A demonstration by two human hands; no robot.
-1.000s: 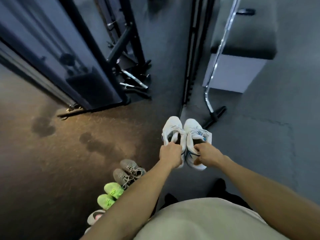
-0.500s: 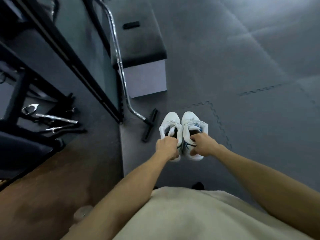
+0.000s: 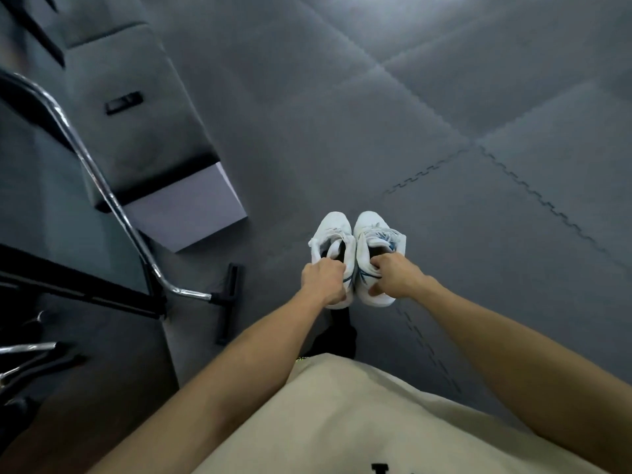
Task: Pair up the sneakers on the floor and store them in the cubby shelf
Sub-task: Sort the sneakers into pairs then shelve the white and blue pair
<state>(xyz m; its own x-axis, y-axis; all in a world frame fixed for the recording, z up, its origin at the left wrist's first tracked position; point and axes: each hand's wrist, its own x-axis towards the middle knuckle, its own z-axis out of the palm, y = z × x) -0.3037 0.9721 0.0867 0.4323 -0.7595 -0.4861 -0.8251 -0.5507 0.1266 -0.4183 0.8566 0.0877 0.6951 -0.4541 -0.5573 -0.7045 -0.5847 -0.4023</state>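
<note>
Head view: each hand's curled fingers grip one white leather sneaker (image 3: 333, 241) collar.

Sneaker pair (image 3: 355, 254) now over open grey mat (image 3: 444, 131), floor shoes gone.

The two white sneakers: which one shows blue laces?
The sneaker in the right hand, the right white sneaker, shows blue laces. The left white sneaker, gripped by the left hand, looks plain white there.

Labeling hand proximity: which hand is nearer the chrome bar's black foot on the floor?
Left. The left hand grips one white sneaker, on the side toward the black foot. The right hand grips the other sneaker, farther right, beyond the left hand.
</note>
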